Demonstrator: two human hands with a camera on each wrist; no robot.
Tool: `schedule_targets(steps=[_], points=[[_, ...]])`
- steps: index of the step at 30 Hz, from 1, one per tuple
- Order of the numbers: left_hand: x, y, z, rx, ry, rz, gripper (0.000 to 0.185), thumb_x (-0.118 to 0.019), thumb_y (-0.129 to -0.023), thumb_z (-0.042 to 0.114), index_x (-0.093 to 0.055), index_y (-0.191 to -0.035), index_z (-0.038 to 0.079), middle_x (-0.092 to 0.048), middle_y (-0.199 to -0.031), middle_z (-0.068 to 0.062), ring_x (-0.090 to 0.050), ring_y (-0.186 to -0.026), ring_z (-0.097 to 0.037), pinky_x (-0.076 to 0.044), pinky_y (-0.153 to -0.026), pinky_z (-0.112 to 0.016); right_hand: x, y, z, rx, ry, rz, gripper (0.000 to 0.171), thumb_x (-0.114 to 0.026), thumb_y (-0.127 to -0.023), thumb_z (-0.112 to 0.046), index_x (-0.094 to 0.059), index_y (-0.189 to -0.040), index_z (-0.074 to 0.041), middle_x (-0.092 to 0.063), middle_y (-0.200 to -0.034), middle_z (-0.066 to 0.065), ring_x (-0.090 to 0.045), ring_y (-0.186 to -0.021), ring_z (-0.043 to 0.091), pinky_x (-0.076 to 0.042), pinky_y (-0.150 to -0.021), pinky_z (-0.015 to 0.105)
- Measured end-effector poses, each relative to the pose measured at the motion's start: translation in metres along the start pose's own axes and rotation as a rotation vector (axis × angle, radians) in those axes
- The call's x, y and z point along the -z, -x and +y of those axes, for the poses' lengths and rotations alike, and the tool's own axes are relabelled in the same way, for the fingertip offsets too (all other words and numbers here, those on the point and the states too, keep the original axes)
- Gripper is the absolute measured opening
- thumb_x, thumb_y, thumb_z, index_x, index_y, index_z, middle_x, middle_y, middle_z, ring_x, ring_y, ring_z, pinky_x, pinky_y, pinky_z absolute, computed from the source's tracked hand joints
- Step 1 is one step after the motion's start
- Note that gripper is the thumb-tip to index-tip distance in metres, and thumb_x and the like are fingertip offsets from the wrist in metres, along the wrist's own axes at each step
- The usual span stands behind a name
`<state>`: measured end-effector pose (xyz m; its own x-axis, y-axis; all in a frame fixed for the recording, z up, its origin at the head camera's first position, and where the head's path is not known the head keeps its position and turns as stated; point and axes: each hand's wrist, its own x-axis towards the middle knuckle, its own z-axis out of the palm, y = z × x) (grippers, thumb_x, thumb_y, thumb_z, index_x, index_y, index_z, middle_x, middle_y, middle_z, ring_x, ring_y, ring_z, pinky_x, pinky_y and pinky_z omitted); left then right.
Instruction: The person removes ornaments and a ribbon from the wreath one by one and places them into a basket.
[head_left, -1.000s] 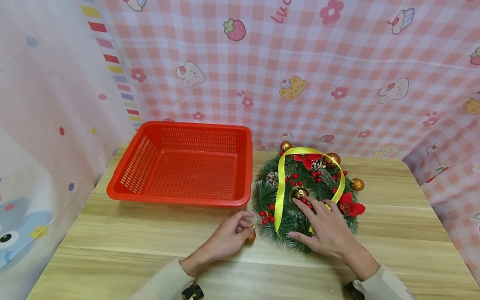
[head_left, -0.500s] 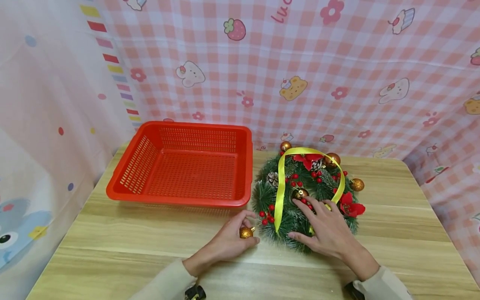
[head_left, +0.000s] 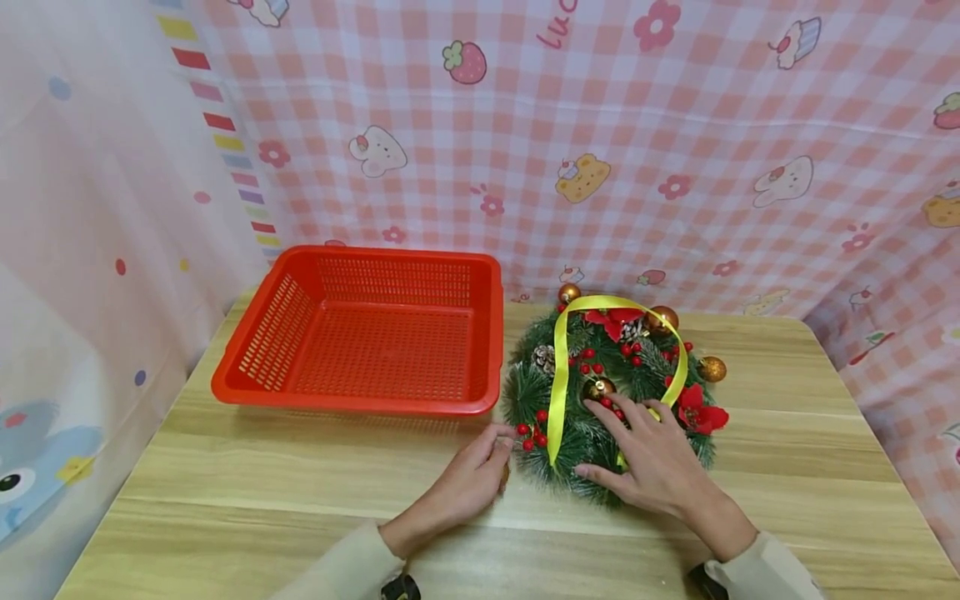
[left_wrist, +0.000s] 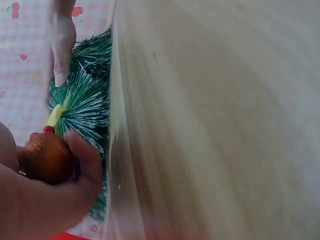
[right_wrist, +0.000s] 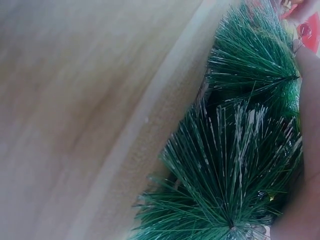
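Observation:
My left hand [head_left: 459, 487] holds a glittery gold bauble [left_wrist: 47, 157] at the left edge of a green Christmas wreath [head_left: 528, 392]. In the head view the fingers hide most of that bauble; the left wrist view shows it between thumb and fingers. My right hand [head_left: 651, 458] rests on the front right of the wreath, fingers spread, fingertips by a shiny brown-gold bauble [head_left: 598, 387]. A yellow ribbon [head_left: 560, 367] loops over the wreath. Red berries [head_left: 527, 436], a pine cone [head_left: 544, 359] and a red flower [head_left: 701, 410] decorate it.
A red plastic basket [head_left: 356, 407] stands left of the wreath on the wooden table [head_left: 247, 508]. More gold baubles sit at the wreath's rim, one at the right [head_left: 712, 368]. Behind the table hangs a pink checked cloth [head_left: 465, 142].
My left hand first opens around the bauble, showing it in the palm, then closes over it and moves slightly right toward the wreath. The right hand stays in place.

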<state>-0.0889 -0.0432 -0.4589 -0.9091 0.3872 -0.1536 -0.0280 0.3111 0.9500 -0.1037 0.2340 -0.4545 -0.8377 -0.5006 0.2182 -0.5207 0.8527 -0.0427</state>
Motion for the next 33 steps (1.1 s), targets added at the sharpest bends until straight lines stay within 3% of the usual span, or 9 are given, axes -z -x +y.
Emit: schedule_targets(steps=[4,6,10,15,23,26,33], points=[[-0.0023,-0.0041,-0.0021,-0.015,-0.027,0.063,0.025,-0.044,-0.102,0.011,-0.059,-0.123,0.007,-0.067,-0.087,-0.004,-0.061,-0.085,-0.014,-0.046,-0.089,-0.037,0.0004,-0.0001,0.0001,-0.002,-0.002,-0.009,0.084,-0.057,-0.084,-0.073,-0.047,-0.147,-0.018,-0.054,-0.137,0.017,-0.057,-0.116,0.036,-0.035,-0.101,0.059],[-0.0028,-0.0044,-0.0020,-0.022,-0.016,0.084,0.026,-0.050,-0.097,0.006,-0.060,-0.122,0.006,-0.069,-0.086,-0.004,-0.062,-0.091,-0.015,-0.045,-0.093,-0.040,0.0002,-0.0003,-0.0001,-0.004,-0.002,-0.012,0.084,-0.057,-0.084,-0.073,-0.048,-0.147,-0.018,-0.054,-0.138,0.017,-0.057,-0.116,0.036,-0.035,-0.102,0.059],[-0.0036,-0.0035,0.0000,-0.033,0.022,0.107,0.028,-0.060,-0.090,0.001,-0.061,-0.118,0.005,-0.070,-0.085,-0.008,-0.062,-0.083,-0.014,-0.049,-0.082,-0.030,0.0003,-0.0002,-0.0003,-0.008,0.000,-0.012,0.084,-0.057,-0.084,-0.074,-0.048,-0.146,-0.018,-0.054,-0.138,0.017,-0.057,-0.117,0.036,-0.035,-0.102,0.059],[-0.0049,-0.0035,0.0011,-0.041,0.092,0.102,0.030,-0.065,-0.089,0.002,-0.060,-0.119,0.002,-0.069,-0.086,-0.013,-0.061,-0.074,-0.015,-0.048,-0.068,-0.022,0.0002,0.0000,-0.0002,-0.010,0.002,-0.009,0.083,-0.056,-0.084,-0.074,-0.049,-0.145,-0.018,-0.054,-0.138,0.017,-0.057,-0.117,0.036,-0.035,-0.101,0.058],[-0.0058,-0.0037,-0.0035,-0.047,0.041,0.124,0.032,-0.069,-0.091,0.013,-0.060,-0.121,0.009,-0.071,-0.093,0.002,-0.062,-0.091,-0.015,-0.046,-0.088,-0.034,-0.0002,-0.0003,-0.0006,-0.015,-0.001,-0.013,0.082,-0.056,-0.084,-0.074,-0.050,-0.145,-0.018,-0.054,-0.139,0.017,-0.057,-0.118,0.036,-0.035,-0.102,0.058],[-0.0058,-0.0038,-0.0043,-0.055,0.052,0.145,0.028,-0.066,-0.092,0.011,-0.060,-0.119,0.009,-0.072,-0.094,-0.002,-0.062,-0.091,-0.016,-0.046,-0.088,-0.036,-0.0008,-0.0003,-0.0006,-0.014,-0.004,-0.007,0.082,-0.057,-0.084,-0.073,-0.051,-0.144,-0.018,-0.054,-0.138,0.017,-0.057,-0.118,0.036,-0.035,-0.102,0.058],[-0.0053,-0.0029,-0.0043,-0.093,0.089,0.173,0.026,-0.057,-0.091,-0.002,-0.058,-0.116,0.007,-0.071,-0.092,-0.010,-0.065,-0.090,-0.024,-0.048,-0.083,-0.028,-0.0010,-0.0006,-0.0008,-0.016,-0.010,-0.003,0.081,-0.057,-0.084,-0.073,-0.051,-0.143,-0.017,-0.053,-0.139,0.016,-0.057,-0.116,0.037,-0.035,-0.102,0.058]])
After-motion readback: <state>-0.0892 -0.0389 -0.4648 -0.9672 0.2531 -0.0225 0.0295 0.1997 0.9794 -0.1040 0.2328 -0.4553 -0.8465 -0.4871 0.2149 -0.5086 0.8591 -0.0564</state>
